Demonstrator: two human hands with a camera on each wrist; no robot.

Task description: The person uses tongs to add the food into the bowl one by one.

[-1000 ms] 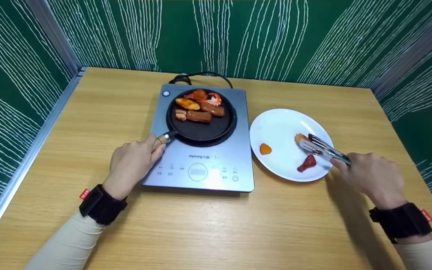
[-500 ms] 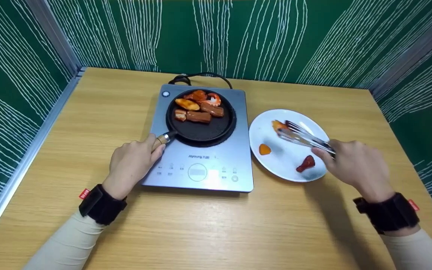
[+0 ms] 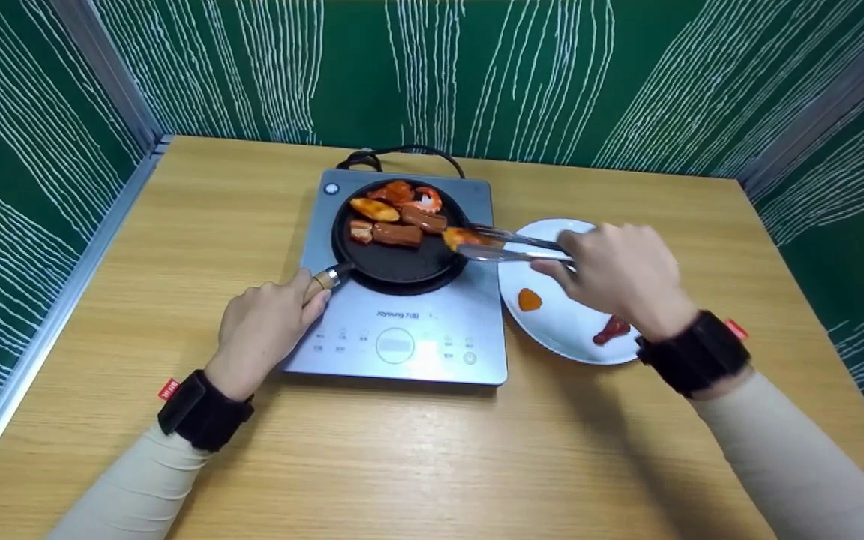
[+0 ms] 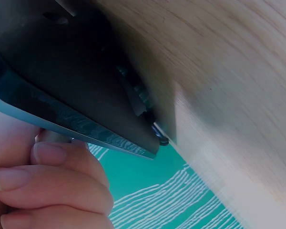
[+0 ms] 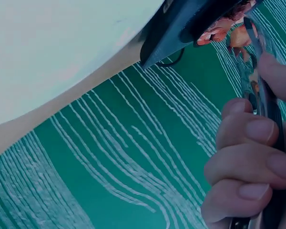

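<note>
My left hand [image 3: 271,319] grips the wooden handle [image 3: 319,283] of a black frying pan [image 3: 394,262], which sits on a silver induction cooker [image 3: 357,330]. My right hand [image 3: 619,266] holds metal tongs [image 3: 522,251], seen also in the right wrist view. Between their tips is an orange-yellow food piece [image 3: 460,238], just over the pan's right edge. In the pan lie two brown meat pieces [image 3: 397,234], a small striped chunk [image 3: 361,230], a yellow oval piece [image 3: 374,209], a shrimp [image 3: 428,200] and a reddish-brown piece [image 3: 394,191].
Right of the cooker stands a white plate [image 3: 556,337] with an orange wedge [image 3: 529,299] and a small red drumstick [image 3: 612,330], partly behind my right forearm. A black cord [image 3: 432,149] loops behind the cooker. Green panels [image 3: 357,75] enclose the wooden table [image 3: 402,457].
My right hand has carried the orange-yellow piece in the tongs leftward, from the plate to above the pan's right edge. The left hand and pan have stayed in place.
</note>
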